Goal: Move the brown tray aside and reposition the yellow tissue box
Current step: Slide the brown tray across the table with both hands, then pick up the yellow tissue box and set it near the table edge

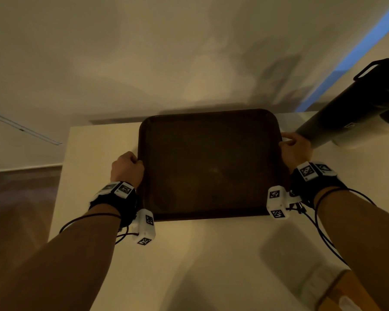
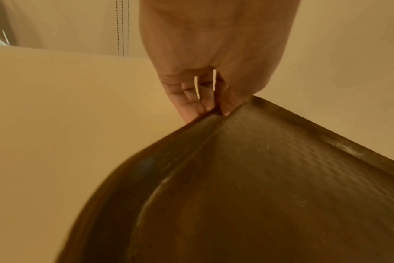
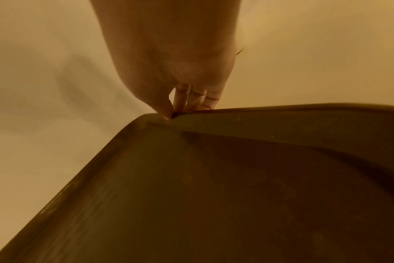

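Observation:
The brown tray (image 1: 211,167) is an empty dark rectangle with rounded corners, held over the far half of a pale table (image 1: 94,158). My left hand (image 1: 127,168) grips its left rim; in the left wrist view the thumb lies on top of the rim (image 2: 191,140) and the fingers (image 2: 191,99) curl underneath. My right hand (image 1: 295,147) pinches the right rim, thumb on top and fingers (image 3: 196,99) under the edge of the tray (image 3: 236,178). No yellow tissue box shows in any view.
A dark cylindrical flask (image 1: 350,104) with a handle leans in at the right, close to my right hand, beside a white object. A wall rises just behind the table. The table's left edge drops to a wood floor (image 1: 20,194).

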